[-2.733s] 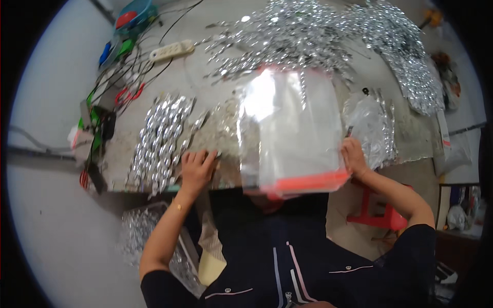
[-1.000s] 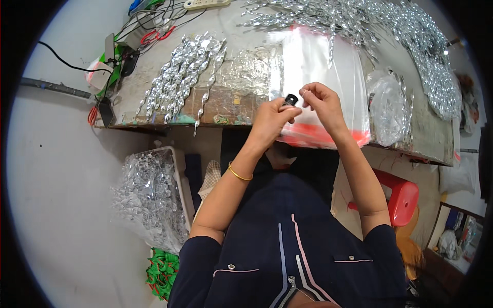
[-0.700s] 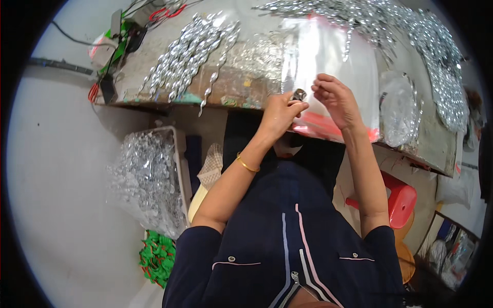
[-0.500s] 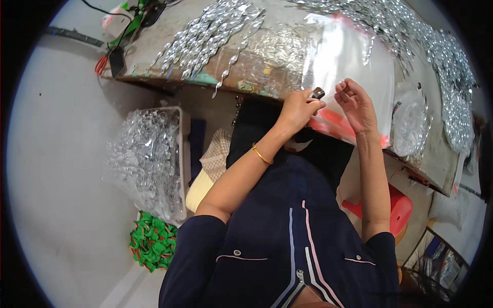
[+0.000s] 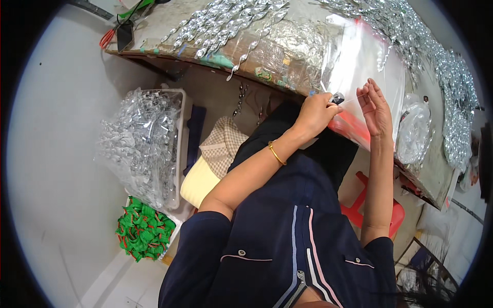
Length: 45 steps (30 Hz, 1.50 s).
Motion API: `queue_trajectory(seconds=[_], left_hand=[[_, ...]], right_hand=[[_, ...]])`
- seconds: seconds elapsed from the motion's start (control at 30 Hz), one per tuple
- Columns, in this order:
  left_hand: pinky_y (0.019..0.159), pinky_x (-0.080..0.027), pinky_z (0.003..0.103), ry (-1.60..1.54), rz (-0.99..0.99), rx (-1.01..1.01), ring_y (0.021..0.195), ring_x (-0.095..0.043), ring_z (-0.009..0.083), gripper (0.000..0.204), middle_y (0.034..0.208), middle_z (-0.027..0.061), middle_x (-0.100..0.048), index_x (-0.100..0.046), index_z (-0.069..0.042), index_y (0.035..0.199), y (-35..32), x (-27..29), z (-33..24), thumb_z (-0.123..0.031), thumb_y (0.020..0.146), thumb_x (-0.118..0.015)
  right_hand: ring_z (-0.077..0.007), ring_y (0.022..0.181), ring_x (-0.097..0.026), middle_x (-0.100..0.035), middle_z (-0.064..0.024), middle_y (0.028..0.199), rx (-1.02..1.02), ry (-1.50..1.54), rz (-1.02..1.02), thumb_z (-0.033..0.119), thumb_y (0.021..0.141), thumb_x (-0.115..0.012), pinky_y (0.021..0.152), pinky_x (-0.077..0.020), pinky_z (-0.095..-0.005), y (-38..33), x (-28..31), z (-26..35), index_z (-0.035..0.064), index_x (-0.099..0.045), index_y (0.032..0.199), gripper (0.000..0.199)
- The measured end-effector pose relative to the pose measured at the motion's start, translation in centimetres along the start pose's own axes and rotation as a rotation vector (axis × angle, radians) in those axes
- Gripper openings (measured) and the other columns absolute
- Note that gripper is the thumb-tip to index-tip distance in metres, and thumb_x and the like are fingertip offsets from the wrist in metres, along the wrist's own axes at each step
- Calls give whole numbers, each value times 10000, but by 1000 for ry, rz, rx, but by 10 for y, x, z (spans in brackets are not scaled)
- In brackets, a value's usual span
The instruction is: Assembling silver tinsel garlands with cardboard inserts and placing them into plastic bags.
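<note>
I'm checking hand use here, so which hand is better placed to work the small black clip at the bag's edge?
Probably the left hand: its fingers already pinch the small black clip at the edge of the clear plastic bag. The right hand is open beside it, holding nothing.

Both hands raised close together, forearms reaching up from the lower edge.

The left hand (image 5: 314, 114) is curled, fingertips pinched together at its right side, its wrist ringed by a thin gold bangle. The right hand (image 5: 375, 109) stands just to its right, palm turned leftward, fingers straight and loosely spread, pointing far. The two hands do not touch.
</note>
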<state>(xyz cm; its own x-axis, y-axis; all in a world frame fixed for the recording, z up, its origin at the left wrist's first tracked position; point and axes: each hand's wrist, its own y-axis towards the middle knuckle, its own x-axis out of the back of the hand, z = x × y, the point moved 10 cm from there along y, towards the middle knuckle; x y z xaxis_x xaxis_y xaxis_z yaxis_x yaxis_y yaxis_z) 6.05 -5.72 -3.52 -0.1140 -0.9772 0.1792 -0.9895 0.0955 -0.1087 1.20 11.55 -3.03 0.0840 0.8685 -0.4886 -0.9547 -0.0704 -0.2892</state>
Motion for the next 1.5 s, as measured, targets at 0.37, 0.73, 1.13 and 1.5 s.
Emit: queue_trajectory(seconds=[0.37, 0.73, 1.13, 1.5], left_hand=[[602, -474, 320, 0, 64, -22, 613, -602, 174, 223, 698, 161, -630, -591, 54, 831, -11, -11, -2, -159, 794, -647], [686, -487, 319, -32, 75, -114, 742, -651, 234, 303, 811, 167, -657, -620, 27, 1032, -25, -19, -5, -173, 806, -643], [668, -458, 243, -112, -82, -98, 754, -557, 91, 259, 830, 6, -607, -615, 9, 997, -5, 46, 26, -233, 924, -558], [636, -406, 174, -603, 251, 162, 696, -521, 35, 230, 884, 35, -648, -621, -5, 1088, 13, 7, -18, -156, 917, -589]], right_hand=[[-43, 665, -455, -590, -41, 943, 57, -96, 2, 64, 913, -572, 588, -385, -169, -27, 7, -1, 2, -530, 1154, 252], [-22, 651, -433, -616, -30, 936, 117, -308, -69, 99, 896, -611, 598, -361, -148, -51, 15, -1, 32, -570, 1140, 256], [-43, 688, -461, -621, -33, 956, 231, -544, 22, 138, 894, -605, 577, -351, -178, -50, -29, 28, 18, -531, 1172, 312], [-32, 777, -533, -654, -26, 880, 356, -573, 79, 121, 891, -607, 714, -400, -204, -38, -59, 44, 29, -550, 1125, 258]])
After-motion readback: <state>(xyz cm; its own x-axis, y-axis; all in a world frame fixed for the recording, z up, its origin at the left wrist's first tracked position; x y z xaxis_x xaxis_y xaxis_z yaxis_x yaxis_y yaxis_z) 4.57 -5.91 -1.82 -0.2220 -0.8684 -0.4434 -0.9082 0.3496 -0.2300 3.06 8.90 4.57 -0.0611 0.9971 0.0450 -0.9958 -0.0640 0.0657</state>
